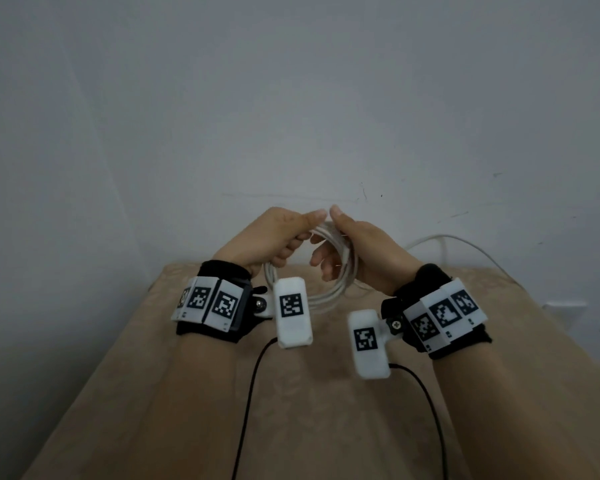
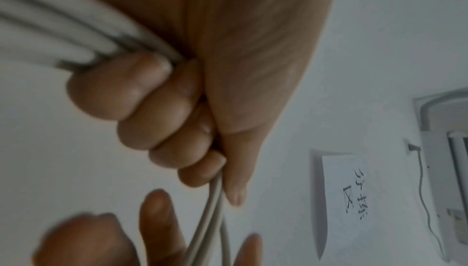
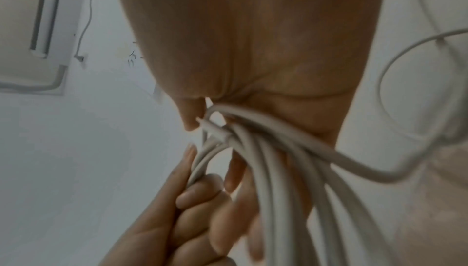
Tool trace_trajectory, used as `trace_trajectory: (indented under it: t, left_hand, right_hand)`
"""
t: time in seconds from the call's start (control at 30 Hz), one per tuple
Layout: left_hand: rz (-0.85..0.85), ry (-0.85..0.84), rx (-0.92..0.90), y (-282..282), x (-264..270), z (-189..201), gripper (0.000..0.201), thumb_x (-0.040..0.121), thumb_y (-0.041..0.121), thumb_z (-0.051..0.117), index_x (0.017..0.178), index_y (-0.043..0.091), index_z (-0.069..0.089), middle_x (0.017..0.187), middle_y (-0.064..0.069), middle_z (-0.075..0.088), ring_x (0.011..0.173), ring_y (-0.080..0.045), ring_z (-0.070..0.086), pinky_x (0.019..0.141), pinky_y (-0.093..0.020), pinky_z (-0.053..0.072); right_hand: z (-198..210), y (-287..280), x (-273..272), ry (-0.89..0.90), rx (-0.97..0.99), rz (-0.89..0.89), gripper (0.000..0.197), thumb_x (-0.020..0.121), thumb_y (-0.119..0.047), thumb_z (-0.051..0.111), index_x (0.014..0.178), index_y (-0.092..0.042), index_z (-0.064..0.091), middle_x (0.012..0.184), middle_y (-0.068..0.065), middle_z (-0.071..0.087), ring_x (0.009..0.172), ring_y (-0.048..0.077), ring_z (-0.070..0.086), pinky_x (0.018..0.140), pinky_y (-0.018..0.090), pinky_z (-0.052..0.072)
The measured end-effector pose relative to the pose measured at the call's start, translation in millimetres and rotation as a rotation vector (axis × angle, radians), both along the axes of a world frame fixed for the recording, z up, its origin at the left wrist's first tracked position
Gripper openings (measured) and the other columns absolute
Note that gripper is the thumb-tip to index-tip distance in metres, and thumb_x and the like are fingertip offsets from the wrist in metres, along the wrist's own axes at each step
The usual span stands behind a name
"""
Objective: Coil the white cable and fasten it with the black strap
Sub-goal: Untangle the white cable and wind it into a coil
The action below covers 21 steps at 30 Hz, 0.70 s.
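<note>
Dim, flat, greyish light throughout (source perhaps overhead); wrist views soft, motion-blurred, stretched at edges.

Three views, one coil held between two hands

The head camera looked forward and down over both wrists toward the wall at 12 o'clock. The left wrist camera sat very close under the left hand (image 2: 162,110), facing along its fingers; the right wrist camera did likewise under the right hand (image 3: 253,50). All three shared the white cable (image 1: 333,271).
</note>
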<state>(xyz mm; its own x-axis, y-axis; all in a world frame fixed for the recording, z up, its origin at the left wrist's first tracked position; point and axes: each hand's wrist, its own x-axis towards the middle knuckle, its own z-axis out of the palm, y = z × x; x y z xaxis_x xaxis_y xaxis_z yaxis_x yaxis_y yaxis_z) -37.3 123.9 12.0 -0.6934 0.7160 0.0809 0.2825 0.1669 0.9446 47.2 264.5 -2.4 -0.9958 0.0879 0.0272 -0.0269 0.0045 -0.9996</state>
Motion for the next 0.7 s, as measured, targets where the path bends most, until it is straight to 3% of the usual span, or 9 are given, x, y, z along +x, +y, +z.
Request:
trace_trajectory:
  t: [0.13,0.23,0.3,0.4,0.53,0.7]
  left_hand:
    - [0.129,-0.080,0.212,-3.9,-7.2,0.4,0.049,0.093,0.041,0.055,0.052,0.023,0.036,0.045,0.010,0.026,0.038,-0.006,0.017,0.039,-0.017,0.013]
    - [0.209,-0.137,0.309,-7.1,-12.0,1.2,0.046,0.094,0.040,0.054,0.056,0.022,0.036,0.045,0.011,0.026,0.037,-0.005,0.018,0.036,-0.016,0.015]
    - [0.250,-0.168,0.354,-7.6,-14.7,1.3,0.044,0.094,0.040,0.054,0.058,0.022,0.036,0.045,0.011,0.026,0.036,-0.004,0.018,0.036,-0.016,0.015]
    - [0.294,-0.222,0.414,-7.3,-16.8,1.6,0.043,0.094,0.039,0.054,0.060,0.021,0.037,0.045,0.010,0.025,0.036,-0.004,0.017,0.035,-0.016,0.014]
    - [0.306,-0.336,0.510,-4.8,-15.7,4.2,0.043,0.094,0.039,0.055,0.061,0.021,0.035,0.046,0.010,0.024,0.035,-0.004,0.017,0.034,-0.017,0.014]
    - [0.274,-0.528,0.659,-0.6,-12.1,7.1,0.044,0.095,0.040,0.052,0.061,0.019,0.034,0.042,0.010,0.023,0.031,-0.003,0.018,0.030,-0.016,0.016]
  right_hand:
    - [2.9,5.9,4.9,-0.045,0.026,0.017,0.068,0.093,-0.063,0.024,0.103,-0.008,0.064,0.089,0.015,0.072,0.077,0.026,0.068,0.070,0.034,0.053]
    - [6.9,8.0,8.7,-0.035,0.148,-0.062,0.068,0.093,-0.064,0.023,0.105,-0.013,0.066,0.091,0.010,0.075,0.080,0.023,0.069,0.059,0.030,0.049]
    - [8.9,8.6,10.4,-0.008,0.225,-0.116,0.059,0.094,-0.061,0.029,0.102,-0.017,0.067,0.085,0.007,0.075,0.079,0.020,0.072,0.046,0.026,0.033]
    - [8.1,8.9,10.9,0.028,0.218,-0.135,0.041,0.094,-0.050,0.045,0.106,-0.017,0.066,0.087,0.008,0.075,0.080,0.019,0.072,0.042,0.024,0.014]
    - [4.8,4.4,8.9,0.101,0.109,-0.111,0.030,0.088,-0.031,0.062,0.110,-0.011,0.063,0.091,0.008,0.075,0.078,0.015,0.069,0.038,0.017,0.018]
    - [-3.7,-2.5,-1.8,0.218,-0.195,-0.035,0.021,0.086,-0.027,0.056,0.093,-0.008,0.061,0.081,0.007,0.072,0.076,0.016,0.064,0.048,0.019,0.042]
